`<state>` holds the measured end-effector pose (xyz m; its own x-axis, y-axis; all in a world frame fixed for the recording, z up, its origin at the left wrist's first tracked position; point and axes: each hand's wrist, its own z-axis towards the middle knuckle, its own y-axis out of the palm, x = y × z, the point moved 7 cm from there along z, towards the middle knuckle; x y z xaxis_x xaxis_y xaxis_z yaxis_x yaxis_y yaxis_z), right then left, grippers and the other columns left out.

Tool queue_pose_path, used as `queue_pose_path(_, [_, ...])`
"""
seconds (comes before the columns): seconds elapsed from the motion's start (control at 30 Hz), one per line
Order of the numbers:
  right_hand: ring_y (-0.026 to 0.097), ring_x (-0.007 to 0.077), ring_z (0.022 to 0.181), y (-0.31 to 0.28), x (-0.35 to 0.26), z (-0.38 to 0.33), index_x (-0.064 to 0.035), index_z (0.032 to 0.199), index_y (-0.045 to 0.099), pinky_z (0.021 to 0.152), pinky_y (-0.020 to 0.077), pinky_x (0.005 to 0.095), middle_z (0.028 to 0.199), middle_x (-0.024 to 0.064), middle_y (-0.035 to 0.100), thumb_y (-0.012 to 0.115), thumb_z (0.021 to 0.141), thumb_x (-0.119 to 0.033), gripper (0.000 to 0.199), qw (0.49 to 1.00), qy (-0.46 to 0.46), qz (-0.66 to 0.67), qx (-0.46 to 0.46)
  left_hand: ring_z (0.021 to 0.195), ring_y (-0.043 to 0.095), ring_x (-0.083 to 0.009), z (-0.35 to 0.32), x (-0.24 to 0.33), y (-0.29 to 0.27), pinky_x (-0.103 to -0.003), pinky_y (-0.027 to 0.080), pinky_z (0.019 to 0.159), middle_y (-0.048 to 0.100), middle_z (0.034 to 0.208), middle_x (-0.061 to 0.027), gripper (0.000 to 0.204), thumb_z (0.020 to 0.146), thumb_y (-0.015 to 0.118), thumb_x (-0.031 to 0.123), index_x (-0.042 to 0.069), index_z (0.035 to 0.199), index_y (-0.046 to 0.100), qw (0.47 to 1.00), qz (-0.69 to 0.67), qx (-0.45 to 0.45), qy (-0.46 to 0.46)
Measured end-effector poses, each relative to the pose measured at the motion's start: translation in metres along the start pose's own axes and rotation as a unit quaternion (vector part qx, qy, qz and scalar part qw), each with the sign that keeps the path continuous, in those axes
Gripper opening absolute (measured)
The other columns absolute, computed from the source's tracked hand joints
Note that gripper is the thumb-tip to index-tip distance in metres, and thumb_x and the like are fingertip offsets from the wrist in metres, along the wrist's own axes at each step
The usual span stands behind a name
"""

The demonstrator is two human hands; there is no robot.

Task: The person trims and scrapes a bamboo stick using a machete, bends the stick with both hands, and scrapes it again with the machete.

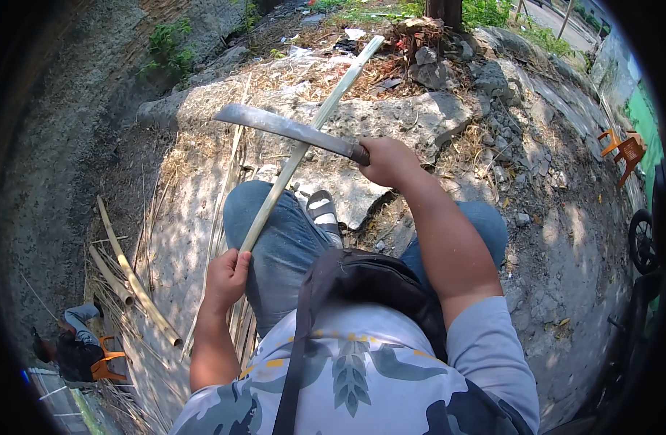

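Machete [275,125] crosses a pale strip [280,188]

The left hand [228,278] grips the near end of the long strip, beside the left leg of the jeans [282,254]; the strip slants up and away to the right, above the ground [572,290]. The right hand [392,163] is clenched round the machete's handle, the blade pointing left across the strip; whether the two touch, I cannot tell. Two rounded poles [136,279] lie at left. Beyond them a co-worker [79,351] sits on an orange chair [109,361].
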<state>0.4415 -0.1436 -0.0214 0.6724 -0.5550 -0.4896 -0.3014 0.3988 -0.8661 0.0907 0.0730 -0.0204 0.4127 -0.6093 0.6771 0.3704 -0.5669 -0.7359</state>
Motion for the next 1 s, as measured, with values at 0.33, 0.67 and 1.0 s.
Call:
queue_pose_path(0.33, [0.073,0.0324,0.086,-0.015,-0.013,-0.003,-0.0168,0.095,0.071,0.078,0.0562,0.0477,0.084,0.0066,0.074,0.074,0.076,-0.019,0.020,0.989,-0.063,-0.132,-0.003,0.055,0.042,-0.0142,-0.001,-0.005,0.000,-0.037,0.036,0.051,0.048,0.057,-0.0086,0.048,0.105,0.064,0.034,0.001,0.072,0.053,1.000,0.008,0.000,0.014])
queue_pose_path(0.67, [0.071,0.0377,0.098,-0.014,0.050,0.004,-0.0103,0.105,0.071,0.085,0.0554,0.0494,0.102,0.0163,0.075,0.073,0.086,-0.032,0.029,0.981,0.175,0.064,0.053,0.056,0.042,-0.0116,0.000,-0.009,-0.001,-0.037,0.036,0.051,0.049,0.057,-0.0063,0.047,0.105,0.064,0.034,0.001,0.074,0.054,0.999,-0.004,-0.026,-0.029])
queue_pose_path(1.0, [0.070,0.0399,0.085,-0.023,0.042,0.007,-0.0044,0.099,0.069,0.078,0.0532,0.0478,0.088,0.0203,0.072,0.076,0.085,-0.029,0.030,0.984,0.092,0.112,0.108,0.059,0.040,-0.0075,-0.003,-0.004,-0.002,-0.032,0.033,0.050,0.047,0.058,0.0001,0.047,0.106,0.065,0.033,0.001,0.072,0.055,0.999,-0.038,-0.003,0.003])
